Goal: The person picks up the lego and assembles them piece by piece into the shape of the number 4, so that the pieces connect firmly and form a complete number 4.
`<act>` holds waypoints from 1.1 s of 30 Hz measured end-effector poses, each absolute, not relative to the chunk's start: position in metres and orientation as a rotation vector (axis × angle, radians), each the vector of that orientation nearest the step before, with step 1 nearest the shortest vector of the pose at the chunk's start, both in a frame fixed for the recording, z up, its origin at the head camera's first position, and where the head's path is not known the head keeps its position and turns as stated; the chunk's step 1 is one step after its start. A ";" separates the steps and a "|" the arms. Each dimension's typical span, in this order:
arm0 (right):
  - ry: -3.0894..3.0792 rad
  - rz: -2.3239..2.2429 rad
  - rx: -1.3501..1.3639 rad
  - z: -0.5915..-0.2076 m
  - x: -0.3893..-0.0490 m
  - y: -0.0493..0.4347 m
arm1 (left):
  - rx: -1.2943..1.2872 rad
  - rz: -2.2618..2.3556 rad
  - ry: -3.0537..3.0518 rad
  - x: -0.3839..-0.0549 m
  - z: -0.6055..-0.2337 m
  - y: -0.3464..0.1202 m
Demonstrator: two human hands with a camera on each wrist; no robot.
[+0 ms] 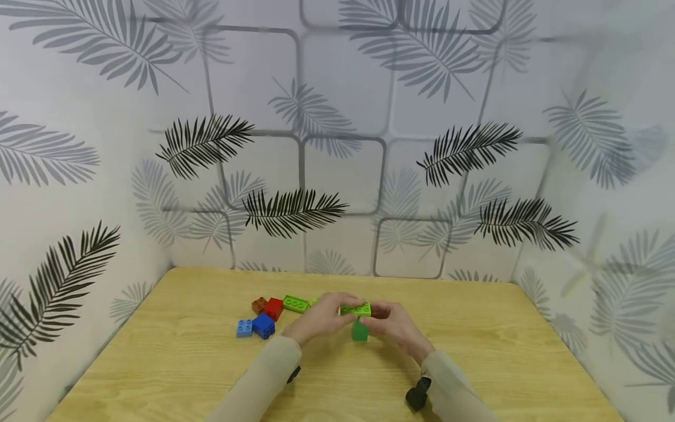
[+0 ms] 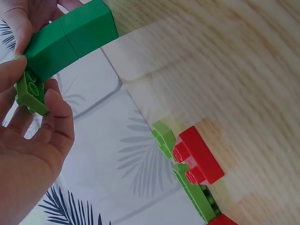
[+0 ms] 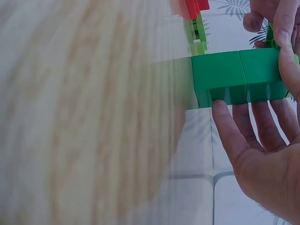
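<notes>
My left hand (image 1: 324, 319) pinches a light green studded brick (image 1: 358, 308) between thumb and fingers. Under that brick is a column of two dark green blocks (image 1: 360, 332), joined end to end and close over the tabletop. My right hand (image 1: 396, 328) grips this column near its top, with thumb and fingers on opposite sides. In the left wrist view, the light green brick (image 2: 32, 96) lies across the end of the dark green blocks (image 2: 70, 40). The right wrist view shows fingers (image 3: 229, 129) along one side of the dark green column (image 3: 219, 72).
Left of my hands, a red brick (image 1: 273, 309), an orange-brown brick (image 1: 259, 304), a blue brick (image 1: 263, 326) and a light blue brick (image 1: 244, 328) lie together on the wooden table (image 1: 174, 363). A long light green brick (image 1: 296, 303) lies beside them. Behind stands a leaf-patterned wall (image 1: 343, 176).
</notes>
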State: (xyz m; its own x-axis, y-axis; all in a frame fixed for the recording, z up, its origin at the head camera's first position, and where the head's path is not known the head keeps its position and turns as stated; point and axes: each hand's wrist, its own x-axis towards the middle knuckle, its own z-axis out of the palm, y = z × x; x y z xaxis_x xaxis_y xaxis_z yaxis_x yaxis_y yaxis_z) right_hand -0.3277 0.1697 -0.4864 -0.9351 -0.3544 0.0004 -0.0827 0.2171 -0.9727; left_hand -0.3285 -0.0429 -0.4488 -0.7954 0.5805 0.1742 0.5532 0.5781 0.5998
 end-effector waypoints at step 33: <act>2.195 -1.945 -0.246 -0.477 -0.316 0.158 | 0.937 1.192 2.657 -0.330 -0.455 -0.048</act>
State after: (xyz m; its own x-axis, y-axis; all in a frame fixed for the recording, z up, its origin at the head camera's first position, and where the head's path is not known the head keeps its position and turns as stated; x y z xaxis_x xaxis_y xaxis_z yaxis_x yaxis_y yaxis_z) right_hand -0.3156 0.1584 -0.4769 -0.9666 -0.2535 -0.0376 0.0069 0.1210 -0.9926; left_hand -0.3303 -0.0484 -0.4548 -0.8091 0.5636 0.1665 0.4991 0.5095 0.7009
